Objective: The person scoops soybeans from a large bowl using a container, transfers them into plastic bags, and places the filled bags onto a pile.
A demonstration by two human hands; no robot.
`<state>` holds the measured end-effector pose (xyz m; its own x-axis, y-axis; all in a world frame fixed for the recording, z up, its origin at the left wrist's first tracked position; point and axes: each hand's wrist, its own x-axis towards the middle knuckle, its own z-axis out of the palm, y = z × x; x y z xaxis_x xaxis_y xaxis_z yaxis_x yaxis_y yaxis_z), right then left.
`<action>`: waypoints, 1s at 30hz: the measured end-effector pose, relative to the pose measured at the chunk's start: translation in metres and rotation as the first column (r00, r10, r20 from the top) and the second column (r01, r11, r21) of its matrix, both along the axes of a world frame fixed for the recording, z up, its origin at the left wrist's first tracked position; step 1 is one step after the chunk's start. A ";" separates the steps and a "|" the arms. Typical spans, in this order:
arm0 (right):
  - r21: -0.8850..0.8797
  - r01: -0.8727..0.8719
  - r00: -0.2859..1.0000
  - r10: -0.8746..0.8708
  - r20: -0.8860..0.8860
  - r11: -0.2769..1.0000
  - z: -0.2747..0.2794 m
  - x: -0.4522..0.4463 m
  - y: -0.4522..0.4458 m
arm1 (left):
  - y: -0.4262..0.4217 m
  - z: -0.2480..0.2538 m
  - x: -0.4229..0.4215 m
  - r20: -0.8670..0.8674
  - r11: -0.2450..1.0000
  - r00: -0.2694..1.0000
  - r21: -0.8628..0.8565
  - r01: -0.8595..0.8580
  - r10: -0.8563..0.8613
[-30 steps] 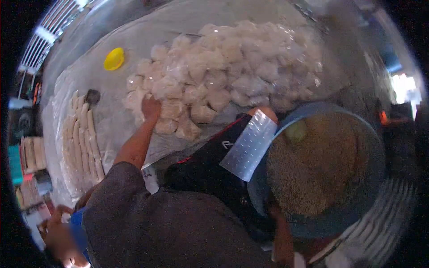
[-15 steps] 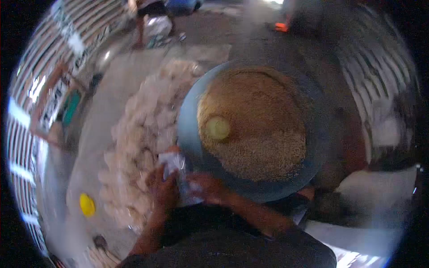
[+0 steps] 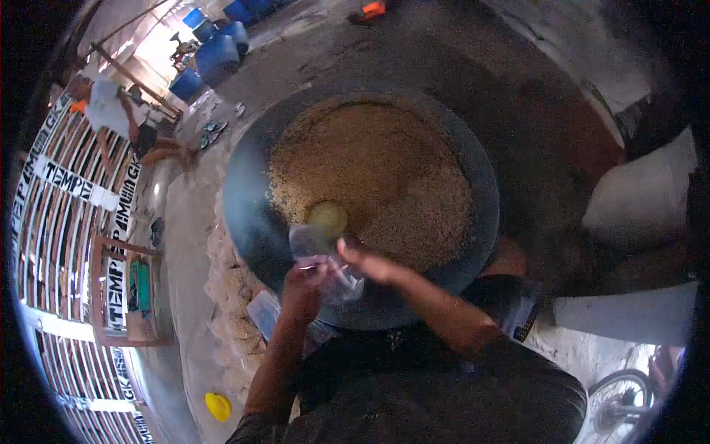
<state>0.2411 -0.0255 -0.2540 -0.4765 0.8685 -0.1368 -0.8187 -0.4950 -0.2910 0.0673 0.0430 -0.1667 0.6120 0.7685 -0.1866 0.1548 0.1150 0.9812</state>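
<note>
A large round basin (image 3: 484,200) holds a heap of tan grains or beans (image 3: 370,155). On the grains near the basin's near left side lies a round yellowish-green bowl or scoop (image 3: 328,219). Over the basin's near edge, my left hand (image 3: 305,285) is closed on a clear plastic bag (image 3: 344,285). My right hand (image 3: 364,260) is just to the right, beside the bag's upper part, with fingers partly blurred; whether it grips the film is unclear. More flat plastic bags (image 3: 266,314) lie by my lap, left of my left forearm.
Filled clear bags (image 3: 233,296) lie left of the basin, with a yellow bowl (image 3: 218,406) near them. A person (image 3: 111,111) stands at the upper left by blue barrels (image 3: 217,59). A pale sack (image 3: 640,196) is at right, a bicycle wheel (image 3: 620,399) at lower right.
The view has swung towards the basin. My left hand has left the filled bags, my right hand has come up from the basin's side, and a clear bag is now held over the basin.
</note>
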 end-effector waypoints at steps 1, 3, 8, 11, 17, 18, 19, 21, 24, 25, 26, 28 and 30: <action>0.089 0.074 0.772 -0.114 0.625 0.993 0.007 0.026 -0.002 | -0.010 0.006 0.019 -0.102 0.988 0.993 0.137 0.071 -0.058; 0.237 0.153 0.536 -0.282 0.795 0.959 -0.027 0.051 0.006 | -0.033 0.028 0.049 -0.308 0.892 0.944 0.385 0.237 -0.118; 0.366 0.396 -0.226 -0.297 0.928 0.842 0.033 0.100 -0.007 | -0.072 -0.043 0.033 -0.356 0.989 0.927 0.038 0.144 -0.121; 0.285 -0.299 -0.064 -0.317 0.946 0.911 0.053 0.096 -0.033 | -0.063 -0.093 0.001 -0.417 0.902 0.907 0.364 0.232 -0.065; 0.360 -0.312 0.391 -0.226 0.892 0.879 0.078 0.045 0.032 | -0.046 -0.047 -0.022 -0.466 0.970 0.879 0.242 0.019 0.098; 0.247 -0.273 0.384 -0.130 0.914 0.930 0.066 0.052 0.064 | -0.045 -0.060 -0.029 -0.245 0.995 0.965 -0.004 -0.096 0.092; 0.136 -0.224 0.385 -0.040 0.922 0.965 0.053 0.057 0.101 | -0.046 -0.076 -0.040 -0.020 0.955 0.990 -0.262 -0.140 0.140; 0.468 0.073 0.062 -0.473 0.879 0.881 0.011 0.034 0.160 | -0.045 -0.081 -0.044 0.111 0.884 0.968 -0.442 -0.156 0.226; 0.573 -0.151 -0.585 -0.540 0.605 0.806 -0.108 -0.004 0.224 | -0.037 -0.035 -0.033 -0.145 0.958 0.971 -0.189 -0.218 0.192; 0.524 -0.166 -0.684 -0.480 0.549 0.835 -0.120 -0.010 0.233 | -0.031 -0.027 -0.033 -0.249 0.974 0.949 -0.071 -0.214 0.191; 0.467 -0.160 -0.744 -0.417 0.522 0.870 -0.136 -0.014 0.234 | -0.029 -0.028 -0.033 -0.346 0.980 0.917 0.043 -0.196 0.199; 0.388 -0.131 -0.791 -0.332 0.514 0.912 -0.158 -0.022 0.221 | -0.023 -0.061 -0.049 -0.326 0.973 0.926 0.188 -0.133 0.190; 0.344 -0.112 -0.811 -0.286 0.511 0.932 -0.163 -0.019 0.210 | -0.021 -0.062 -0.059 -0.290 0.883 0.927 -0.332 -0.331 0.239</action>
<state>0.2223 0.1843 -0.4175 0.3673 0.9157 0.1628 0.8864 -0.2917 -0.3594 0.0078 0.0224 -0.2285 0.2798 0.7492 -0.6003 0.2787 0.5350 0.7976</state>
